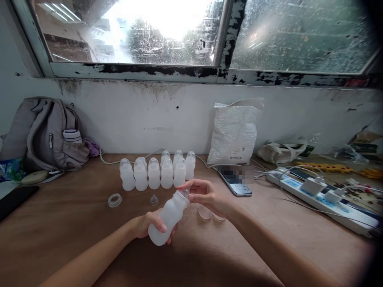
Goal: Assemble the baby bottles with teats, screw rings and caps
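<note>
A frosted white baby bottle (pixel 169 221) is tilted with its neck toward the upper right. My left hand (pixel 154 225) is wrapped round its lower body. At the bottle's mouth, my right hand (pixel 205 195) pinches a small clear piece (pixel 186 192); fingers partly cover it, so I cannot tell its exact kind. Behind my left hand, a clear bottle nipple (pixel 154 200) rests on the table, and a white screw ring (pixel 114 200) lies further left. Clear round discs (pixel 205 212) lie under my right wrist.
Several capped baby bottles (pixel 154 175) stand at the back of the brown table (pixel 74 223). To the right are a phone (pixel 235 181), a white bubble-wrap bag (pixel 233 133) and a power strip (pixel 317 195) with cables. A grey backpack (pixel 44 131) sits at the left.
</note>
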The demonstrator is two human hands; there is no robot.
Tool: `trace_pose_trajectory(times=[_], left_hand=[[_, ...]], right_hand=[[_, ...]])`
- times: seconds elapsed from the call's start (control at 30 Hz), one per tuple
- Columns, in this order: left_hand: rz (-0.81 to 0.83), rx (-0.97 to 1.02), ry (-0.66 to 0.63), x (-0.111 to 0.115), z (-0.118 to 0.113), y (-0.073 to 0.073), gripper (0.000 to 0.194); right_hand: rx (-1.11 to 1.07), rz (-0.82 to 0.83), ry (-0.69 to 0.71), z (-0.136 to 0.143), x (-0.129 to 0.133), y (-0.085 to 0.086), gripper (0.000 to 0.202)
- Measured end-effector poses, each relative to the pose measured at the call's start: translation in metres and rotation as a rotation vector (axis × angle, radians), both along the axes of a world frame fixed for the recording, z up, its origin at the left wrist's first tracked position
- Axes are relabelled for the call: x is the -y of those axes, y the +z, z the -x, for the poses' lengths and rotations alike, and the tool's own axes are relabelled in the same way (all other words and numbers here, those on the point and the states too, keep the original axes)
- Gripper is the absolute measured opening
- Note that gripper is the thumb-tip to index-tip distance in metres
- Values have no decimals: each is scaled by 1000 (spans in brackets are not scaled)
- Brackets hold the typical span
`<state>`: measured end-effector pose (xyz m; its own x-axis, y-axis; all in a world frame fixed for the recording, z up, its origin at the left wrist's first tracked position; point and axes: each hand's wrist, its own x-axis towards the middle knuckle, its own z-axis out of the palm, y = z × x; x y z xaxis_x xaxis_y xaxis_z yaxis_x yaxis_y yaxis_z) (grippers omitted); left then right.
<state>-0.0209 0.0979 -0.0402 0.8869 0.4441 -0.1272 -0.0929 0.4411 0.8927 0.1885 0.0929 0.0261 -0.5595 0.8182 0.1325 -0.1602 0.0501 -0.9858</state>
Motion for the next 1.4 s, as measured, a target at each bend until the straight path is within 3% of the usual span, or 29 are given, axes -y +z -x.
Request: trace_pose_trajectory(times=[0.23, 0.6, 1.07, 1.4], left_hand=[[-19, -25, -24, -1, 0, 4, 31], [-11, -87, -111, -2, 0, 8, 27], [-7, -106, -80, -1, -1, 7, 30], [-31, -163, -79, 2, -1, 8, 22]], right_hand=[[236, -56, -81, -2, 0, 4, 26], [403, -191, 71, -18, 1, 25, 27], [461, -203, 28, -20, 5, 29, 23], [467, -141, 36, -25, 2, 26, 23]])
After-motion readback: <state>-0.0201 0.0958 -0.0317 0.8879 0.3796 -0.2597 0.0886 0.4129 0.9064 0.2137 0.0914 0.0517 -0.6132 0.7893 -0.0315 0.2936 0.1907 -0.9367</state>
